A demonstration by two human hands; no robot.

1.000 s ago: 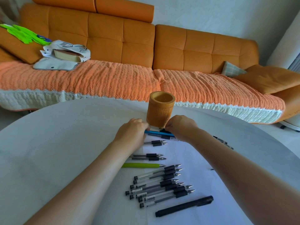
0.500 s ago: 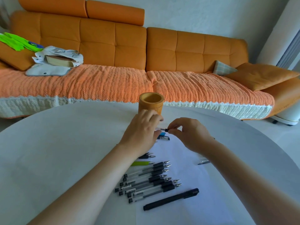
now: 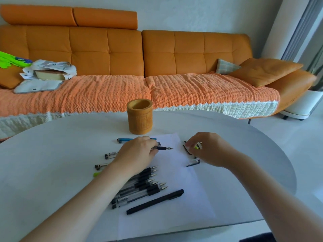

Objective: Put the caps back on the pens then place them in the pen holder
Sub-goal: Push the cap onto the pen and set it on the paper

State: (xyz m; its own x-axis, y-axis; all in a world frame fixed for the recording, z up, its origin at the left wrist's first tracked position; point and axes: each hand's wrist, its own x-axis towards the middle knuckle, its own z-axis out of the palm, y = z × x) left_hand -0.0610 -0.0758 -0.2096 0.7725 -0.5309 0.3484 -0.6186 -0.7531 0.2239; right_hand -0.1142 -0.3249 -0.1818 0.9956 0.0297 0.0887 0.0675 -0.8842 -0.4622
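Note:
A bamboo pen holder (image 3: 139, 118) stands upright and empty at the table's far middle. My left hand (image 3: 135, 155) grips an uncapped black pen (image 3: 164, 148), its tip pointing right over the white paper (image 3: 176, 203). My right hand (image 3: 208, 148) reaches into a small pile of loose caps (image 3: 186, 148) at the paper's right edge, fingers curled on them; which cap it holds is hidden. One clear cap (image 3: 193, 162) lies below that hand. Several uncapped black pens (image 3: 145, 184) lie in a row near me, and a long black marker (image 3: 155, 201) below them.
A blue pen (image 3: 125, 139) lies in front of the holder. More pens (image 3: 111, 154) and a green pen (image 3: 96, 174) poke out left of my left arm. The round white table (image 3: 52, 163) ends near the orange sofa (image 3: 157, 75) behind it.
My hands have parted. The left one keeps the uncapped pen and has dropped toward the paper. The right one has moved right to the pile of caps.

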